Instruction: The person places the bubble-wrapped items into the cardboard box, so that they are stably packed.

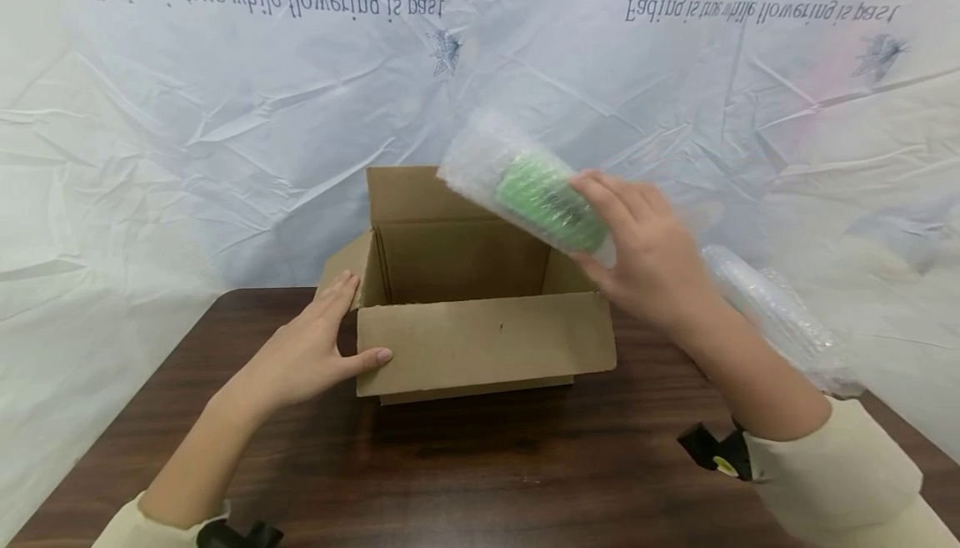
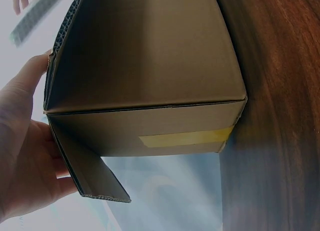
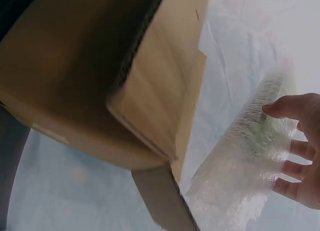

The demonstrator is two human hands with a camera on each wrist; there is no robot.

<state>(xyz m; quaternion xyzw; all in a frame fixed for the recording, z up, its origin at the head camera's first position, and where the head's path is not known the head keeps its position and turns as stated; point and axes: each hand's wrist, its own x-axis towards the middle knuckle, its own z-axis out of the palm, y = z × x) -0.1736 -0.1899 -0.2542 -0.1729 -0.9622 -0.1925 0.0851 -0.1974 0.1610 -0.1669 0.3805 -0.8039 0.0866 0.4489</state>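
An upright cardboard box [image 1: 480, 339] stands on the table with its flaps folded out. My left hand [image 1: 315, 348] holds it at the near left corner, thumb on the front flap and fingers along the left flap. In the left wrist view, that hand's fingers [image 2: 50, 176] pass behind the side flap. Over the box's right side, my right hand [image 1: 645, 239] grips one end of a green item in bubble wrap [image 1: 540, 193], its other end tilted up to the left. The right wrist view shows thumb and fingers pinching the bubble-wrapped item [image 3: 250, 146] across its width.
Another clear bubble-wrapped bundle [image 1: 780, 314] lies on the right of the dark wooden table [image 1: 480, 473], beyond my right forearm. A pale printed cloth [image 1: 262, 114] hangs behind the table. Yellow tape [image 2: 185, 138] runs along the box's side.
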